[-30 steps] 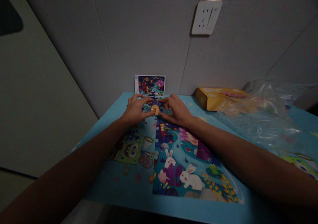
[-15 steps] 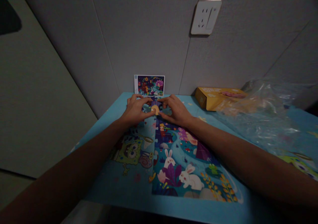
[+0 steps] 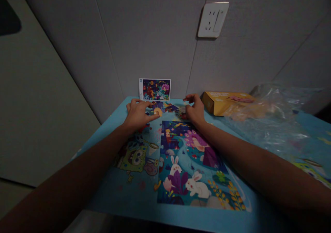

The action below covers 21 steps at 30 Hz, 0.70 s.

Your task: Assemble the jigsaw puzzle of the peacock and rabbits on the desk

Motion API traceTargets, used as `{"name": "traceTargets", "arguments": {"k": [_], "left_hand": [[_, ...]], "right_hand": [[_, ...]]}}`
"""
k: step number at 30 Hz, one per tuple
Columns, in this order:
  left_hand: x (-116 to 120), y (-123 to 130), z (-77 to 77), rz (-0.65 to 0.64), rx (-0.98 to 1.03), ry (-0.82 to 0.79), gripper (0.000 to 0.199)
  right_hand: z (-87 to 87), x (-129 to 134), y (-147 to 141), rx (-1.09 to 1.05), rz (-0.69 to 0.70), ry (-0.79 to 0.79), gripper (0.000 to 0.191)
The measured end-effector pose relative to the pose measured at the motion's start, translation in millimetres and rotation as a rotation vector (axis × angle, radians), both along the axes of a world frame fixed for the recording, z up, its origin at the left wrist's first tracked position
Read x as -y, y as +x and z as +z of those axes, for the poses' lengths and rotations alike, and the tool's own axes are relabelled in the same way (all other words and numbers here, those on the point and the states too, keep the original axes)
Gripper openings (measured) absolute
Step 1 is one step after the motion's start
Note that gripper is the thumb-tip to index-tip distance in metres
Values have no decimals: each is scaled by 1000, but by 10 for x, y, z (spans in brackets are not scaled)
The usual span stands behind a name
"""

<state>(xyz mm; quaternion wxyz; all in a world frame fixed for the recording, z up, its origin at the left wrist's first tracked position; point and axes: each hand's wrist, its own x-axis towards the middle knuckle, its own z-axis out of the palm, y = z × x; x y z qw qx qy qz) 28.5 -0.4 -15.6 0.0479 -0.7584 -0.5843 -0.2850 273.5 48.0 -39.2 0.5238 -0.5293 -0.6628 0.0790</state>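
Note:
My left hand (image 3: 139,113) is at the far end of the table, with thumb and fingers on the edges of a dark blue puzzle piece (image 3: 158,111) that carries a yellow disc. Right of it my right hand (image 3: 195,110) hovers over loose puzzle pieces (image 3: 172,107), fingers apart and nothing visible in them. Nearer to me lies a joined section of jigsaw puzzle (image 3: 178,160) showing white rabbits, a stream and a pink peacock. Behind the hands a small picture card (image 3: 156,89) with a similar scene leans against the wall. Some loose pieces are partly hidden under my left hand.
A yellow box (image 3: 219,103) stands at the back right by the wall. Crumpled clear plastic (image 3: 274,122) lies beside and partly over it. The blue tablecloth (image 3: 129,198) has cartoon prints. A white socket (image 3: 213,20) is set in the wall above.
My right hand has moved away to the right from the yellow-disc piece. My left hand and that piece have shifted slightly left, uncovering loose pieces between the hands.

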Motion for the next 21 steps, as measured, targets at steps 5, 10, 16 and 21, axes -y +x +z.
{"name": "traceTargets", "arguments": {"k": [5,10,16,21], "left_hand": [[-2,-8,2,21,7,-18,45],[-3,-10,4,33,-1,-19,46],[-14,-21,14,121,-7,-36,48],[-31,-40,7,183,-30,-41,53]], "right_hand": [[-9,-61,39,-134,-74,-93,41],[1,-38,18,-10,-66,-142,41],[-4,34,-109,555,-13,-269,39],[3,52,-143,638,5,-350,38]]}}
